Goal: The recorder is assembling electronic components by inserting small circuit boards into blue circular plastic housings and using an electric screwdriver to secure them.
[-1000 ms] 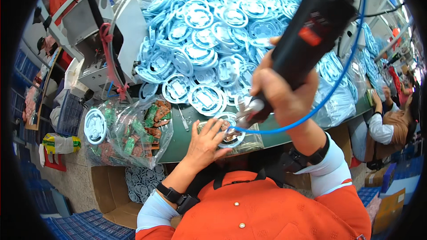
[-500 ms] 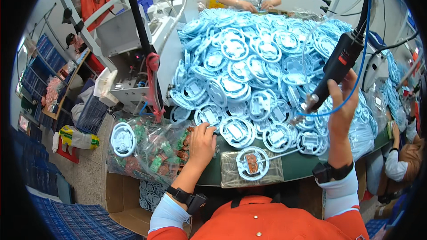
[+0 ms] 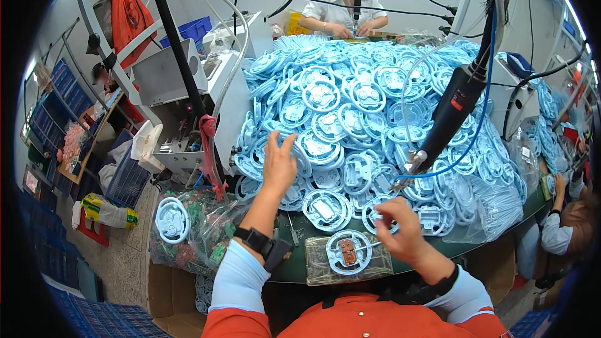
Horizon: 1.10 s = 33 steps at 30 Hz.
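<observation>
My left hand reaches into the near left side of the pile of light-blue plastic wheel-shaped parts. Its fingers are stretched out beside a tilted part; no firm hold shows. My right hand hovers at the pile's front edge, fingers bent but apart, with nothing visible between them. Just left of it, one wheel-shaped part with a brown circuit board set in its middle lies on a tape-wrapped block. A thin pale rod runs from that part toward my right hand. The black electric screwdriver hangs free above the pile.
At left stand a grey machine and a plastic bag of green and brown boards, one blue part on top. A screwdriver-like tool lies by my left forearm. Co-workers sit across the table and at right. Cables hang overhead.
My right hand has let go of the hanging screwdriver and come down toward the table's front. My left hand has moved up from the table edge onto the pile. The view has shifted slightly.
</observation>
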Motion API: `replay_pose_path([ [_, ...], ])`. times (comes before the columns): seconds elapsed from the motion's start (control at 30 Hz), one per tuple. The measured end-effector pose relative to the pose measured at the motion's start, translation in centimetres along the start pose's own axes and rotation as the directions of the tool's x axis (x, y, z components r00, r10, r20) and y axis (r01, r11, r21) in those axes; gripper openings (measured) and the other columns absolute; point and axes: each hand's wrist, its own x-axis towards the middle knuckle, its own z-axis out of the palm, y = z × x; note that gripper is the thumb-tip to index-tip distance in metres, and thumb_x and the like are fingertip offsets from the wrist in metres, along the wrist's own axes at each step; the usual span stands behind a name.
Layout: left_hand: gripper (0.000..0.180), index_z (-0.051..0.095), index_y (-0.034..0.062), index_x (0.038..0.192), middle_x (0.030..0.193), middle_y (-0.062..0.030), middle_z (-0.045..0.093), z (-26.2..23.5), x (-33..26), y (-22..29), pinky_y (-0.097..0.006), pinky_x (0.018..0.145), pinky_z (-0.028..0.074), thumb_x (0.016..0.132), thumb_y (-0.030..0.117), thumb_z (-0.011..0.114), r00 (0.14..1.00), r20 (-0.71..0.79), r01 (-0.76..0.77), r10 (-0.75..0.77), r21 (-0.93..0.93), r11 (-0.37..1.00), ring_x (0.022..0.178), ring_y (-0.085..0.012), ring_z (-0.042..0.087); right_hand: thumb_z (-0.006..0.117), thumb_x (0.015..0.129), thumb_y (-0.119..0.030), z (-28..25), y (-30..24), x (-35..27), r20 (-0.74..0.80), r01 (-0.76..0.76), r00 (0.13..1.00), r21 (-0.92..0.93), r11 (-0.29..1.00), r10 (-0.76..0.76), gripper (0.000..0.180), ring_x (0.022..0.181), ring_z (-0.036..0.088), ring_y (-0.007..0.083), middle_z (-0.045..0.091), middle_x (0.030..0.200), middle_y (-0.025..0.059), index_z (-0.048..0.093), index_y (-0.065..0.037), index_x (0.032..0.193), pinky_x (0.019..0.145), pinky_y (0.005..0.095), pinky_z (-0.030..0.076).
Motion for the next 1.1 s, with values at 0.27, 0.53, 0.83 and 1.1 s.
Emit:
replay_pose_path([
  [0.27,0.009,0.061,0.0,0.094,0.089,-0.0107,0.068,-5.8,-2.3,2.5,-0.032,0.065,0.054,0.088,0.002,0.068,0.88,0.296,0.474,-0.371,-0.583,0.659,0.078,-0.0205,0.068,0.071,0.088,-0.012,4.4,1.2,0.1,0.137,-0.288,0.953,0.132,0.949,0.27,0.033,0.071,0.063,0.0184,0.061,0.096,0.0111,0.06,-0.001,0.117,0.062,0.0307,0.051],
  [0.53,0.026,0.062,-0.0012,0.103,0.093,-0.0066,0.07,-5.9,-14.5,9.0,-0.032,0.065,0.056,0.085,0.008,0.077,0.9,0.362,0.425,-0.243,-0.601,0.677,0.083,-0.0168,0.07,0.083,0.081,-0.038,7.9,-0.8,-0.2,0.381,-0.607,0.794,0.537,0.586,0.474,0.121,0.126,0.053,0.0321,0.03,0.154,0.0273,-0.001,0.004,0.157,0.097,0.0403,0.05],
  [0.83,0.036,0.062,0.0033,0.109,0.088,-0.0127,0.067,-6.9,-15.5,9.6,-0.037,0.057,0.052,0.08,0.015,0.08,0.943,0.32,0.024,0.092,-0.343,0.939,0.064,-0.0267,0.067,0.091,0.065,-0.032,3.2,-0.5,-1.3,0.318,-0.381,0.897,0.201,0.902,0.307,0.128,0.141,0.035,0.0343,0.025,0.156,0.0226,0.01,-0.002,0.158,0.112,0.044,0.036],
  [1.1,0.045,0.049,-0.0064,0.131,0.075,-0.0105,0.069,-7.1,-17.6,8.8,-0.023,0.042,0.047,0.092,0.006,0.066,0.371,0.899,0.902,-0.232,-0.29,0.318,0.053,-0.0126,0.063,0.091,0.061,-0.02,-2.5,1.4,-4.5,0.577,-0.178,0.776,-0.186,0.966,0.254,0.118,0.144,0.031,0.0419,0.029,0.155,0.026,0.022,0.001,0.155,0.119,0.0451,0.029],
])
